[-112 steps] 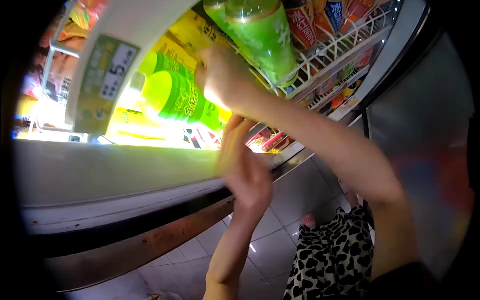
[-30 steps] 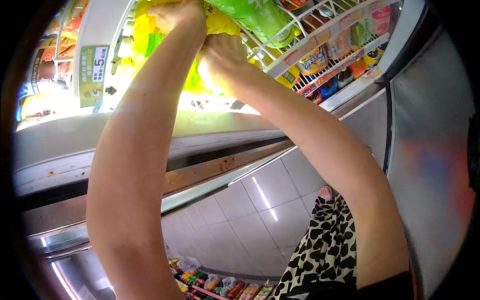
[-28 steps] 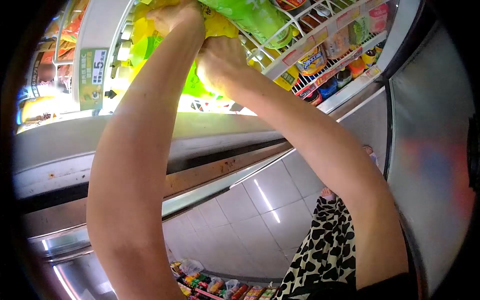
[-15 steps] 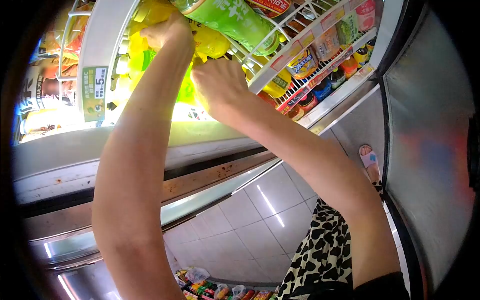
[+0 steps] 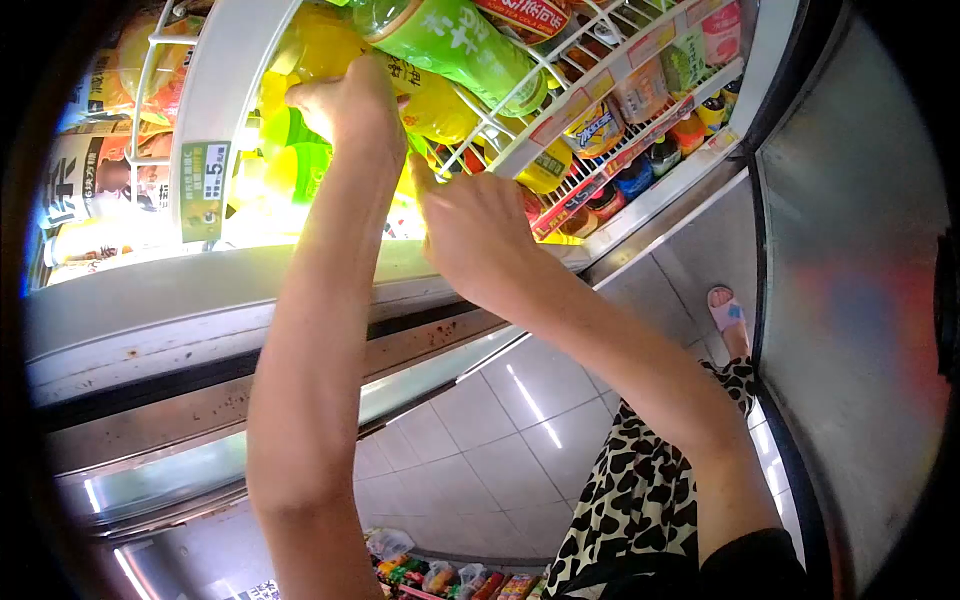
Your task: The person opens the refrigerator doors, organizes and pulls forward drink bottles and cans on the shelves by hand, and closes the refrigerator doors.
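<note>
Inside the lit drinks cooler, my left hand (image 5: pixel 352 108) is curled against a yellow drink bottle (image 5: pixel 432 100) that lies on its side. The thumb sticks out to the left, while most of the other fingers are hidden behind the hand. Lower and to the right is my right hand (image 5: pixel 480 228), its index finger stretched toward the bright yellow-green bottles. The rest of its fingers are out of sight under the palm, and I see nothing held there. A large green-labelled bottle (image 5: pixel 460 45) lies just above both hands. Beneath my left hand are more yellow bottles with green labels (image 5: pixel 300 168).
White wire racks (image 5: pixel 550 95) with several small bottles are at the right. A green price tag (image 5: pixel 205 190) hangs on the white divider (image 5: pixel 228 85). The cooler's glass door (image 5: pixel 850 290) stands open at right. Packaged goods (image 5: pixel 440 578) line the floor (image 5: pixel 470 460) below.
My left hand has come down toward me, showing more of the yellow bottle's label. The right hand has shifted down and right, going from a closed fist to an extended index finger.
</note>
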`<state>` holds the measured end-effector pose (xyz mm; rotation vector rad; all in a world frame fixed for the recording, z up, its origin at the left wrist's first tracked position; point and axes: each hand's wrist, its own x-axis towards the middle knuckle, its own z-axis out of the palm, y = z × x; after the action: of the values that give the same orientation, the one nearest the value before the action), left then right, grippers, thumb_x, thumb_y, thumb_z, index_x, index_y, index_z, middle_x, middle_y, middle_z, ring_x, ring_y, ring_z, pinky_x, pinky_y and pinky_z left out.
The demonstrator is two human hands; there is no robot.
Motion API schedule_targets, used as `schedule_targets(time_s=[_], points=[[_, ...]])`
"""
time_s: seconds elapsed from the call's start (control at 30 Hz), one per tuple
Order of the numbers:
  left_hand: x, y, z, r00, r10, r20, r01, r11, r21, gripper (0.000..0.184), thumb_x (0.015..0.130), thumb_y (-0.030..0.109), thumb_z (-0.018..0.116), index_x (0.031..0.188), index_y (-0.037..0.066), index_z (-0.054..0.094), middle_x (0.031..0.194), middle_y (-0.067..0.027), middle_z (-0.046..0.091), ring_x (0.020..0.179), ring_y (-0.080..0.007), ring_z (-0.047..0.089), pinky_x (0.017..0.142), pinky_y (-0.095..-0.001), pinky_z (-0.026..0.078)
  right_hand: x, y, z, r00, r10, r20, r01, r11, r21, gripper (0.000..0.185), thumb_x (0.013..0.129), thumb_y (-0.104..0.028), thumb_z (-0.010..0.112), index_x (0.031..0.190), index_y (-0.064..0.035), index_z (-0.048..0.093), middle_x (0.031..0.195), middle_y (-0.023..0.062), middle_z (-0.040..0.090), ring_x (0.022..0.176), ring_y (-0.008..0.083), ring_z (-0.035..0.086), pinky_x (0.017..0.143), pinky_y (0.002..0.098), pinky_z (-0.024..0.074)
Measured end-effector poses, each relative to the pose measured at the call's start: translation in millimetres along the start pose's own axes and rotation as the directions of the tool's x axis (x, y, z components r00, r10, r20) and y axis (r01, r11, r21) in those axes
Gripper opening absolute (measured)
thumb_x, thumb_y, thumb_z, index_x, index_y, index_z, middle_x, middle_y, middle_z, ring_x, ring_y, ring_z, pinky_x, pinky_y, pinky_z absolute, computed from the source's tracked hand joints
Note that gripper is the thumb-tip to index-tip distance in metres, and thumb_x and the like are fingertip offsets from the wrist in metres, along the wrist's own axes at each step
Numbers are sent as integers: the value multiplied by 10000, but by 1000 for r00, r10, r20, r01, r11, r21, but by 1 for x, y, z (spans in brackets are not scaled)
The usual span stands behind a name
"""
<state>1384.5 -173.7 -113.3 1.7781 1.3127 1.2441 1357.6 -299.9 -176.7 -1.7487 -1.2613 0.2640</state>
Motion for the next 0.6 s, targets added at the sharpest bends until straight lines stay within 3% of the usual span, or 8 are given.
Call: schedule_targets(time_s=[0.1, 0.13, 0.27, 0.37, 0.43, 0.5, 0.57, 0.6], points=[[-17, 5, -5, 999, 3, 36, -3, 1000, -5, 209, 753, 65, 604, 920, -59, 591, 931, -137, 594, 758, -212, 610, 554, -330, 552, -18, 1, -9, 1000, 17, 5, -18, 998, 52, 572, 709, -35, 558, 1266, 60, 467, 594, 142, 593, 556, 303, 606, 532, 427, 451], [-20, -1, -11, 990, 87, 114, -72, 989, -132, 228, 769, 55, 628, 953, -67, 574, 946, -134, 597, 768, -207, 611, 555, -313, 553, -22, 0, -10, 1000, 22, 17, -23, 999, 48, 587, 705, -36, 558, 1275, 58, 458, 579, 134, 581, 544, 298, 599, 521, 418, 445], [-49, 10, -19, 995, 19, 98, -11, 997, -79, 341, 779, 70, 688, 1055, -46, 526, 970, -124, 599, 803, -211, 614, 555, -306, 568, -42, -2, -22, 995, 44, 89, -52, 995, 88, 609, 712, -39, 552, 1301, 53, 427, 549, 115, 553, 511, 287, 576, 495, 402, 429], [-46, 4, -21, 988, 14, 155, -3, 997, -71, 369, 796, 55, 666, 1113, -21, 495, 999, -126, 591, 820, -216, 615, 542, -303, 570, -43, 5, -18, 999, 12, 34, -16, 991, 129, 599, 733, -50, 547, 1310, 50, 417, 552, 117, 548, 518, 287, 575, 503, 416, 427], [-58, 12, -29, 974, -50, 222, 66, 996, -68, 416, 809, 67, 661, 1163, -6, 455, 1076, -127, 561, 914, -213, 601, 609, -309, 570, -30, 12, -14, 999, 35, 32, -40, 986, 164, 581, 728, -66, 564, 1277, 59, 421, 591, 141, 579, 552, 309, 597, 512, 419, 445], [-77, 13, -41, 940, -35, 340, 83, 988, -127, 533, 825, 81, 643, 1282, -21, 387, 1274, -166, 462, 1143, -242, 505, 849, -350, 512, -24, 16, -4, 998, 55, 34, -61, 977, 205, 565, 723, -82, 582, 1245, 69, 426, 630, 166, 609, 587, 330, 619, 521, 423, 463], [-108, -5, -54, 961, 88, 261, -72, 995, -71, 647, 841, 88, 627, 1377, -33, 288, 1426, -183, 313, 1322, -258, 317, 1052, -375, 319, -24, 22, 12, 985, -9, -171, 64, 946, 318, 407, 714, -110, 606, 1070, 39, 475, 628, 178, 600, 591, 361, 610, 521, 438, 465], [-123, -5, -62, 935, 156, 318, -117, 983, -141, 695, 863, 84, 597, 1421, -34, 200, 1485, -186, 211, 1374, -256, 209, 1102, -380, 202, -27, 19, 15, 982, 48, -182, 30, 915, 402, 320, 712, -141, 624, 950, -2, 462, 622, 178, 594, 612, 386, 605, 531, 446, 467]])
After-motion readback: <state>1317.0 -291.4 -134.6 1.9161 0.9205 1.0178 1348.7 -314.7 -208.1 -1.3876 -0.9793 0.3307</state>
